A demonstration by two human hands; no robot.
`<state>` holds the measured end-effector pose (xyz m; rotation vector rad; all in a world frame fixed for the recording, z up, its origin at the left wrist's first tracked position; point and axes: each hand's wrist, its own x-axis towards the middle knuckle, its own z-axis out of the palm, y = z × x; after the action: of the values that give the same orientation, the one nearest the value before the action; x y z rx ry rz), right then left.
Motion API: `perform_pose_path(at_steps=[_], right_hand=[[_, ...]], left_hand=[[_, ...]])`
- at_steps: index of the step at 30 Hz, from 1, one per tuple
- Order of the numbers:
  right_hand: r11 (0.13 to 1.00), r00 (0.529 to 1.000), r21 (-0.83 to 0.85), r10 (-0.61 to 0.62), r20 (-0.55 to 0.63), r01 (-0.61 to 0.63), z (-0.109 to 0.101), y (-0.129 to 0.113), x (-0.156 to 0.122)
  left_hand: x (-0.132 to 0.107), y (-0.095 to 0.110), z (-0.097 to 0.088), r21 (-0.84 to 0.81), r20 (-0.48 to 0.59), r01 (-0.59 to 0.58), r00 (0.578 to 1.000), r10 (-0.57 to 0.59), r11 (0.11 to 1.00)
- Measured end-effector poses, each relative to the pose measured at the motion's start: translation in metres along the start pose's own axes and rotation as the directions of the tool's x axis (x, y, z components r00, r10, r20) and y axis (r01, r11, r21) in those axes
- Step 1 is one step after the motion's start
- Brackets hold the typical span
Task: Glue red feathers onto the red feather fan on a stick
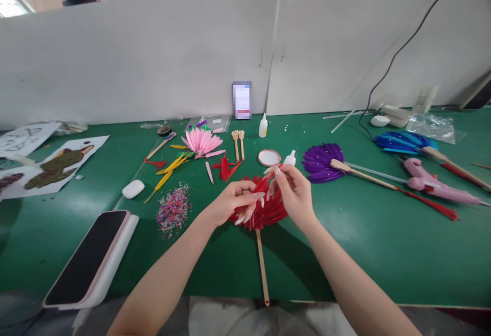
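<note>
A red feather fan (273, 217) lies in front of me on the green table, its wooden handle (263, 269) pointing towards me. Over the fan's left part is my left hand (238, 204), fingers curled and thumb near the forefinger; what they hold, if anything, is too small to make out. My right hand (294, 192) is above the fan's right side, thumb and forefinger pinched together near its upper edge. Whatever sits in that pinch is not clear. Both hands hide much of the red feathers. A white dish with a red rim (269, 157) stands just beyond them.
Left are colourful chips (173, 209), yellow feathers (169, 173), pink feathers (202, 143) and a large phone (90, 259). Two wooden handles (238, 146) and a glue bottle (263, 126) stand behind. Right lie a purple fan (322, 162), blue fan (402, 142) and pink glue gun (433, 185).
</note>
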<state>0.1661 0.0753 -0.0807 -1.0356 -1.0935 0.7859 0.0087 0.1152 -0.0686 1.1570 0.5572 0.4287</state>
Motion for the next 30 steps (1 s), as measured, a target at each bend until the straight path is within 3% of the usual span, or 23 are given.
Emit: perform_pose_path(at_steps=[4, 11, 14, 19, 23, 25, 30], right_hand=[[1.0, 0.997, 0.007, -0.004, 0.072, 0.004, 0.003, -0.005, 0.004], [0.98, 0.981, -0.182, -0.043, 0.188, 0.077, 0.028, -0.028, 0.021], [0.945, 0.975, -0.294, -0.088, 0.202, 0.146, 0.043, -0.035, 0.029], [0.886, 0.966, -0.417, -0.112, 0.235, 0.204, 0.068, -0.033, 0.043], [0.828, 0.924, -0.469, -0.144, 0.354, 0.308, 0.086, -0.033, 0.053], [0.854, 0.893, -0.409, -0.13, 0.431, 0.322, 0.092, -0.035, 0.055], [0.948, 0.8, -0.228, -0.043, 0.598, 0.222, 0.096, -0.046, 0.051]], left_hand=[[-0.001, 0.0, -0.012, -0.041, 0.062, -0.017, 0.998, 0.02, 0.999], [-0.006, 0.003, -0.035, -0.152, 0.247, -0.148, 0.952, 0.183, 0.977], [-0.008, 0.006, -0.035, -0.176, 0.221, -0.22, 0.941, 0.257, 0.959], [-0.014, 0.013, -0.046, -0.123, 0.064, -0.287, 0.953, 0.296, 0.95], [-0.02, 0.015, -0.066, -0.086, 0.132, -0.252, 0.956, 0.261, 0.964], [-0.023, 0.015, -0.075, -0.081, 0.188, -0.221, 0.954, 0.232, 0.972], [-0.028, 0.017, -0.084, -0.053, 0.301, -0.136, 0.942, 0.146, 0.989]])
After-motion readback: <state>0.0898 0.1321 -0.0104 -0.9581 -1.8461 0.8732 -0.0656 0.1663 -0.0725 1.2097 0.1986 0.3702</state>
